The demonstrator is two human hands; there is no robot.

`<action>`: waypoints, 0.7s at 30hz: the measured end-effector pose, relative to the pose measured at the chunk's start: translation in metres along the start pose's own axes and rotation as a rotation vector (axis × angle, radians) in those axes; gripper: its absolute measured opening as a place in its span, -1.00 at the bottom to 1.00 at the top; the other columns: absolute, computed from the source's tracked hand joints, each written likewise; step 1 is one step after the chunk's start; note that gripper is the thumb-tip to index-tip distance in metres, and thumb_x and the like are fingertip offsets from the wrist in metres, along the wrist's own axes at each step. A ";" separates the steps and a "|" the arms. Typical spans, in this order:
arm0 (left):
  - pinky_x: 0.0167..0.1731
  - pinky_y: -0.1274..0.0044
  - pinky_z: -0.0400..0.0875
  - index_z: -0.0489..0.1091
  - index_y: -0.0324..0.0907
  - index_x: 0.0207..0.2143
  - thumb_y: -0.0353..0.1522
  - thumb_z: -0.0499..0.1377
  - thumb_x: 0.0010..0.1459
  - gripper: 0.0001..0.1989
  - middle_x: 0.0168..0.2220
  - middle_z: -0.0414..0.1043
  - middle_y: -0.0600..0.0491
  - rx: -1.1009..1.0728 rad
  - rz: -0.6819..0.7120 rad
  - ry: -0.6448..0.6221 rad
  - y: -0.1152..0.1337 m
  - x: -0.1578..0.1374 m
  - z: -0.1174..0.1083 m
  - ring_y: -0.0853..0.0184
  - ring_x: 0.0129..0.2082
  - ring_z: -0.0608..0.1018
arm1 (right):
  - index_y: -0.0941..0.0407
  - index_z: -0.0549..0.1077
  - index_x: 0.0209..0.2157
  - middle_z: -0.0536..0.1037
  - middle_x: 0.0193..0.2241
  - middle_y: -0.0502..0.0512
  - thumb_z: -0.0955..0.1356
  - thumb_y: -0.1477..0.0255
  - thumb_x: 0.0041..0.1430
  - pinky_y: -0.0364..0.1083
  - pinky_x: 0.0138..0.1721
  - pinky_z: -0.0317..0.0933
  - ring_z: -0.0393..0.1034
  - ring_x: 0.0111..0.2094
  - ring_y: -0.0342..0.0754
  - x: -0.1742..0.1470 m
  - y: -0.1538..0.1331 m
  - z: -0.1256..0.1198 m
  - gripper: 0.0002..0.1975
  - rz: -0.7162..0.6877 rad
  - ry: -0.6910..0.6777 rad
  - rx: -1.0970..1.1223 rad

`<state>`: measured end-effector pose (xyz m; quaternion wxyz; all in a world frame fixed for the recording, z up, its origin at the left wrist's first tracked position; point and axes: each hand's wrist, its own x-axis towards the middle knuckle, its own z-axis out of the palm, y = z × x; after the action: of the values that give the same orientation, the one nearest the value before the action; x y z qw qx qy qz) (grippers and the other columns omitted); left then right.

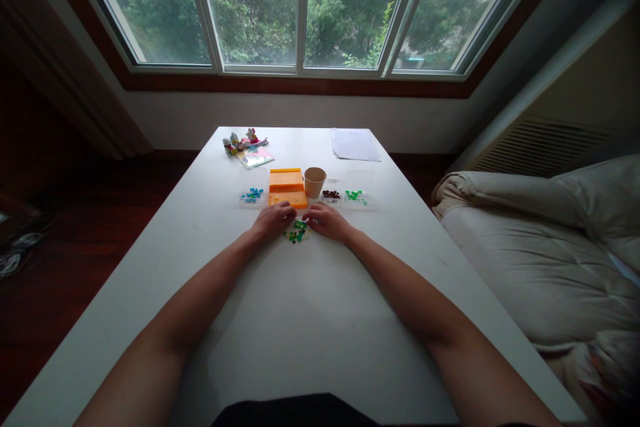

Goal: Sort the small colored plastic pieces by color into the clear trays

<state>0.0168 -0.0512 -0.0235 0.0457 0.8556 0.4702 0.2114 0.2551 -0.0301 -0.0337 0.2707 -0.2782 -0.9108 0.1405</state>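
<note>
A small pile of green, yellow and dark pieces [297,232] lies loose on the white table between my hands. My left hand [277,219] rests at the pile's left edge, its fingers curled together in front of the orange box [287,199]. On the other side, my right hand [325,219] has its fingers bent and drawn together at the pile's upper right. Anything in either set of fingertips is too small to make out. The orange box stands with its lid raised, a few yellow pieces inside.
Clear trays hold blue pieces [252,195], dark brown pieces [331,195] and green pieces [354,195]. A paper cup [315,182] stands right of the box. Farther back are colourful figures [245,141], a packet [256,158] and paper sheets [355,145]. A sofa [540,240] flanks the table [300,320].
</note>
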 end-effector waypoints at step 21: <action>-0.08 0.31 0.25 0.49 -0.11 -0.15 -0.29 0.04 0.28 -0.75 -0.14 0.42 -0.10 0.135 -0.727 0.577 -0.070 -0.009 -0.033 0.10 -0.09 0.38 | -0.04 0.57 -0.03 0.49 -0.20 0.14 0.28 0.53 0.30 -0.05 -0.11 0.23 0.34 -0.17 -0.02 0.001 -0.001 -0.002 -0.68 -0.061 -0.056 -0.078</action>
<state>-0.0562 -0.0241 -0.0160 -0.0714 0.5427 0.7457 0.3799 0.2556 -0.0302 -0.0313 0.2384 -0.2565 -0.9309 0.1041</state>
